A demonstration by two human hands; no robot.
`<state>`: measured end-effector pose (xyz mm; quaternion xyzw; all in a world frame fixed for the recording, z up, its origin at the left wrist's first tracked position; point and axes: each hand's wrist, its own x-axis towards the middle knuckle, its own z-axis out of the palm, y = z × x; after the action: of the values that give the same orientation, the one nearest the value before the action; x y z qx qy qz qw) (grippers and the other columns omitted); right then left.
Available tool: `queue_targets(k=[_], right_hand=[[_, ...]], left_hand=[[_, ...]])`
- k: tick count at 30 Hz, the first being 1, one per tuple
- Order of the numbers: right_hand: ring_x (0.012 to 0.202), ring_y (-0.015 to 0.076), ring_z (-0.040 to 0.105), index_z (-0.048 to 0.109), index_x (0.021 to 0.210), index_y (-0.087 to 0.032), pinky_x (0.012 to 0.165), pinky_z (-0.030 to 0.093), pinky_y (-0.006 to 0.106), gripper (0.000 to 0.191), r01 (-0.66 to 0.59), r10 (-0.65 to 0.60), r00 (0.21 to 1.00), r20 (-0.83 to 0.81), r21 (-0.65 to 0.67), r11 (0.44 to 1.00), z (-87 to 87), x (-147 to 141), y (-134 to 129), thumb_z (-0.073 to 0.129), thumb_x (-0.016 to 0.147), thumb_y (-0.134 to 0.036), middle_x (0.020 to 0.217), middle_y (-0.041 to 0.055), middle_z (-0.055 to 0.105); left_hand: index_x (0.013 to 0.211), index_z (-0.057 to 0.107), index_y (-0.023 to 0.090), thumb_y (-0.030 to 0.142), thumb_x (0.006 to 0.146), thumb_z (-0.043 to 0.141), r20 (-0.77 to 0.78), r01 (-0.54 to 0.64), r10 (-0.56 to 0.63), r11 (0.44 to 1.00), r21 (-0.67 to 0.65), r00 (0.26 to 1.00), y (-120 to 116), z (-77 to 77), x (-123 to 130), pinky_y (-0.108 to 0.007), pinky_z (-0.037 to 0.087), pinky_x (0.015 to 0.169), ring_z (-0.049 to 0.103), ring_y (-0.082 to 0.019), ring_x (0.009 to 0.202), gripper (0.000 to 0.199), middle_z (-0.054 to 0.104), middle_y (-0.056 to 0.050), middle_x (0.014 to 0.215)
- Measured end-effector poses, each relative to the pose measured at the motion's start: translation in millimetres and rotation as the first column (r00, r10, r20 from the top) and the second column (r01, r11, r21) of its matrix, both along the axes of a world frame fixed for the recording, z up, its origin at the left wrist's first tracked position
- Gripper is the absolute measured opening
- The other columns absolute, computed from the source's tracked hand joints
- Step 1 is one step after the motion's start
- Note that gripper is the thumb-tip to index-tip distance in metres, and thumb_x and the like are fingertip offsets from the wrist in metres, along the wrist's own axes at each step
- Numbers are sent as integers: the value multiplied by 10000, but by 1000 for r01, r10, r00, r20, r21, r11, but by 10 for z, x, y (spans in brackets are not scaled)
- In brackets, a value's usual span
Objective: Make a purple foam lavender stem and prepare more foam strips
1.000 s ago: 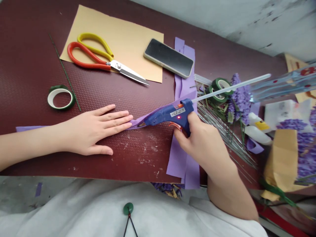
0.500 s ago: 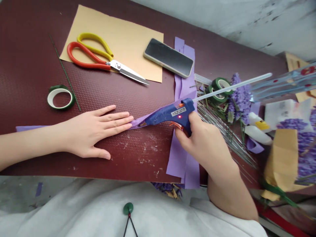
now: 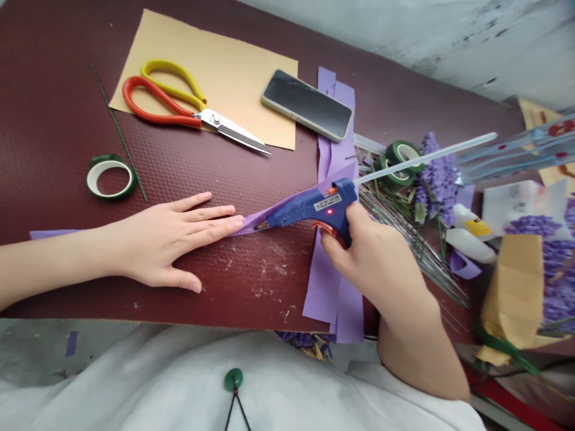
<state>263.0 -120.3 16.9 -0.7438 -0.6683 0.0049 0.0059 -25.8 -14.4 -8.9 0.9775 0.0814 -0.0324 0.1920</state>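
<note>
Right-hand grip (image 3: 377,263) closes around the blue glue gun (image 3: 309,206), nozzle on purple foam (image 3: 248,226), left hand (image 3: 166,245) just beside.

Red-and-yellow scissors (image 3: 211,120) on tan paper (image 3: 251,108), smartphone (image 3: 308,105), green floral tape roll (image 3: 92,178), thin green wire (image 3: 117,133)

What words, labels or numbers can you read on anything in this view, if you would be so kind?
On the hot glue gun, a white label: printed, too small to read.
On the white bottle, a yellow label: too blurred to read.
On the clear plastic sleeve, red print: too blurred to read.
</note>
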Motion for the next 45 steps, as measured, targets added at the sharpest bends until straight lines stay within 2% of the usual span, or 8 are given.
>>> queue_targets(k=[9, 16, 20, 26, 32, 45], right_hand=[[444, 121, 320, 466, 847, -185, 493, 205, 252, 134, 29, -29, 999, 14, -29, 999, 39, -7, 7, 483, 782, -300, 558, -15, 438], [426, 105, 276, 444, 802, -195, 479, 191, 250, 110, 13, -14, 999, 50, 19, 1000, 34, 22, -5, 477, 778, -297, 536, -33, 388], [425, 106, 279, 446, 798, -197, 479, 194, 252, 98, -1, -2, 997, 78, 45, 999, 41, 44, -9, 469, 776, -289, 533, -28, 397], [451, 138, 346, 475, 829, -194, 491, 205, 265, 128, 59, -58, 995, 87, -8, 998, 73, 51, -7, 488, 769, -306, 551, 2, 442], [444, 118, 289, 457, 799, -200, 492, 192, 263, 108, 89, -88, 993, 84, -17, 996, 98, 46, -1, 496, 761, -294, 536, -9, 407], [454, 134, 340, 490, 868, -188, 507, 211, 269, 162, 167, -153, 981, 121, -108, 980, 146, 52, 33, 472, 776, -320, 573, 16, 462]], left_hand=[[1499, -33, 199, 652, 852, 405, -8, 2, -2, 1000, 11, 1000, -3, -1, 7, -390, -14, 1189, 170, -227, 1446, 903, 203, -77, 1557], [1503, 41, 211, 636, 849, 433, 12, -11, 11, 1000, -16, 1000, -2, -19, 1, -403, 13, 1193, 220, -246, 1431, 873, 253, -77, 1540], [1503, 22, 222, 634, 850, 436, 2, -10, 10, 1000, -6, 1000, -5, -28, -7, -396, -2, 1192, 211, -238, 1435, 877, 229, -67, 1549], [1500, -17, 201, 630, 866, 409, 31, 18, -19, 999, 52, 999, -4, -30, -12, -362, -35, 1188, 170, -214, 1446, 877, 200, -57, 1559], [1499, -25, 207, 643, 870, 380, 22, 21, -22, 999, 46, 1000, 7, -24, -9, -371, -30, 1188, 164, -219, 1446, 866, 194, -58, 1558], [1500, -15, 196, 638, 878, 364, 18, 24, -25, 999, 47, 1000, 8, -27, -7, -375, -35, 1185, 162, -222, 1447, 852, 183, -67, 1560]])
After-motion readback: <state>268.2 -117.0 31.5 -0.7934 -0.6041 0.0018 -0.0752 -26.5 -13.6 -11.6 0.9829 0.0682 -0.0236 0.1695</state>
